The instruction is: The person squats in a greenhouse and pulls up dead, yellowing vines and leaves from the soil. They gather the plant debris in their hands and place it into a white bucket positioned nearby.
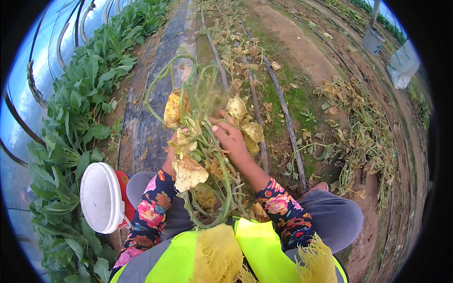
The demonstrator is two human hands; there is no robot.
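A bundle of withered vines (226,184) with green stems and dry yellow leaves lies across my lap and rises in loops before me. My right hand (230,136) grips the stems from the right, its thumb and fingers pressed against them. On the other side my left hand (171,152) is around the bundle, its fingers mostly hidden behind a yellow leaf (189,173). Another yellowed leaf (174,108) hangs above it among curled stems.
A bucket with a white lid (101,198) stands at my left, beside leafy green plants (70,169). Drip hoses (283,109) run along the soil ahead. A heap of wilted vines (368,141) lies at right. Farther off are a grey bucket (372,40) and a white sack (402,65).
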